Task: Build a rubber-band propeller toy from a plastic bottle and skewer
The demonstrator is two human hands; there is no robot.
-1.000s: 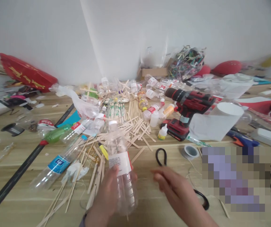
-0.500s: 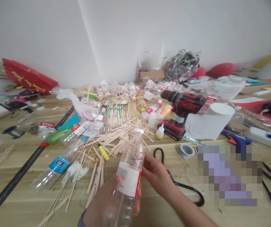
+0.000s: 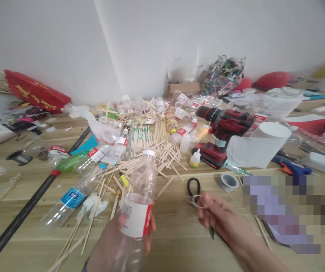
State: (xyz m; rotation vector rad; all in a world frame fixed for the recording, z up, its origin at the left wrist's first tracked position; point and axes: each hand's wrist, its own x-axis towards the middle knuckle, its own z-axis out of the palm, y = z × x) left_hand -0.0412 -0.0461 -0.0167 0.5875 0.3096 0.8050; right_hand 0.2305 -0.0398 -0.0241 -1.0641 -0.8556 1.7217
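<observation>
My left hand [image 3: 108,241] is wrapped round a clear plastic bottle [image 3: 138,219] with a white cap and a white-and-red label, held upright and slightly tilted above the table. To the right, my right hand [image 3: 221,219] is curled, its fingertips pinching a thin, pale loop [image 3: 197,205]; whether it is string or a plastic ring I cannot tell. Black-handled scissors [image 3: 193,185] lie just under and behind this hand, which partly hides them. A spool of thin cord [image 3: 229,182] lies beyond it.
Flat wooden sticks [image 3: 168,162] lie heaped at the centre, with several bottles behind. A red cordless drill [image 3: 221,132] stands at centre right beside a small glue bottle [image 3: 195,158]. A black pole [image 3: 20,215] crosses the left side. A pixelated patch covers the right.
My right hand has left the bottle's side and moved right, over the scissors, and now pinches the pale loop. My left hand has carried the bottle a little to the left.
</observation>
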